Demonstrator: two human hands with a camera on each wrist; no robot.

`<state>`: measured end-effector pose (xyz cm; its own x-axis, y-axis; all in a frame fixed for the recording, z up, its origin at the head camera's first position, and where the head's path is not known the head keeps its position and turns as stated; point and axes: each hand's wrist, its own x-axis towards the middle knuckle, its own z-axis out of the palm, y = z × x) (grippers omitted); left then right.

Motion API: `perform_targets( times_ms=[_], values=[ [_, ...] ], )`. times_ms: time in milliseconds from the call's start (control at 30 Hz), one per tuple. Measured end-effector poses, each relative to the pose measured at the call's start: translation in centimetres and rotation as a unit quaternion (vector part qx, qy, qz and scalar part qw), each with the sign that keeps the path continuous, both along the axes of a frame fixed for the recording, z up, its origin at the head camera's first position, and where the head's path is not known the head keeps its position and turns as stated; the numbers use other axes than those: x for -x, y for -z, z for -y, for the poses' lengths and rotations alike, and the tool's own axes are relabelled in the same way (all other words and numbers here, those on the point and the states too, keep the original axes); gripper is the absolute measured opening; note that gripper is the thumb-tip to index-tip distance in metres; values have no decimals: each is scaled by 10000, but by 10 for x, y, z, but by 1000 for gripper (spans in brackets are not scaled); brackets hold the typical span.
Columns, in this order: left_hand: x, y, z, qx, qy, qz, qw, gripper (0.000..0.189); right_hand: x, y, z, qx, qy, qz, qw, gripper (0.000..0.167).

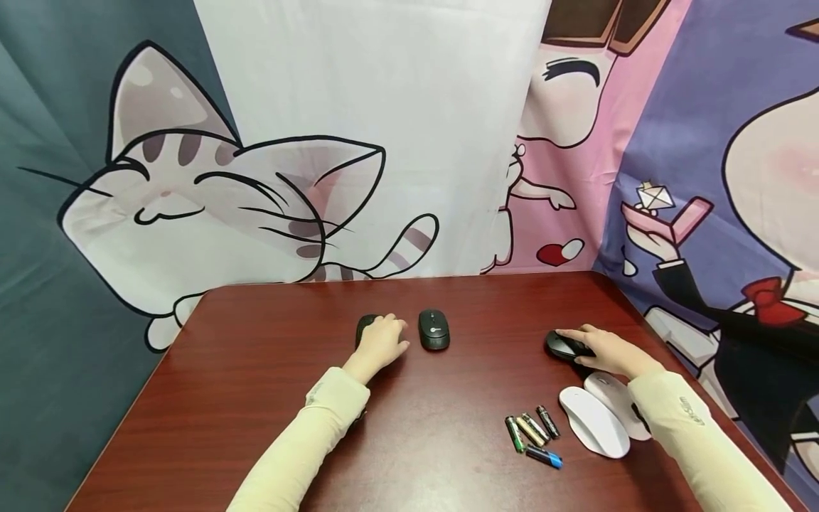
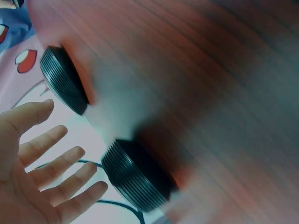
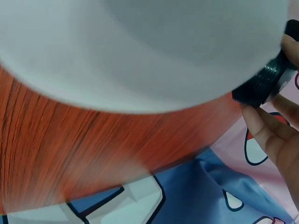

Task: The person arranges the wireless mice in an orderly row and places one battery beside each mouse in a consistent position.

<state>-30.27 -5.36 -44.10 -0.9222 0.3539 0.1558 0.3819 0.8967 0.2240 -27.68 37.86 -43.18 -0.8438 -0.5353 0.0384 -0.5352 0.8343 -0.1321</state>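
My left hand (image 1: 380, 343), its fingers spread and relaxed, hovers over a black wireless mouse (image 1: 365, 326) and hides most of it in the head view. The left wrist view shows the fingers beside this mouse (image 2: 136, 175), with nothing in their grasp. A second black mouse (image 1: 434, 329) stands on the table just to the right, showing a small white logo. At the right side, my right hand (image 1: 609, 350) holds another black mouse (image 1: 560, 345) by its sides. The thumb and fingers also show on that mouse (image 3: 264, 81) in the right wrist view.
Two white mice (image 1: 595, 423) lie side by side near my right forearm, one partly under the sleeve. Left of them are several small batteries (image 1: 544, 456), one with a blue end. The brown table (image 1: 256, 398) ends at a printed cartoon curtain (image 1: 384, 107).
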Motion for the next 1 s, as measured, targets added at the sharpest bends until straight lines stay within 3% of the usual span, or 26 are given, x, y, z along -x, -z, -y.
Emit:
perform_targets(
  times_ms=[200, 433, 633, 833, 1000],
  values=[
    [3, 2, -24, -238, 130, 5, 9996, 35, 4, -7, 15, 208, 427, 61, 9989, 55],
    [10, 0, -55, -517, -82, 39, 9986, 29, 16, -12, 38, 523, 798, 120, 9954, 61],
    [22, -1, -69, -617, -172, -28, 9979, 27, 26, -12, 58, 927, 1115, 390, 9887, 66],
    [29, 2, -79, -528, -233, 666, 9961, 37, 32, -11, 84, 1092, 1489, 739, 9800, 61],
    [35, -2, -84, -234, -473, 1111, 9924, 37, 38, -12, 110, 1035, 1738, 969, 9745, 62]
  ],
)
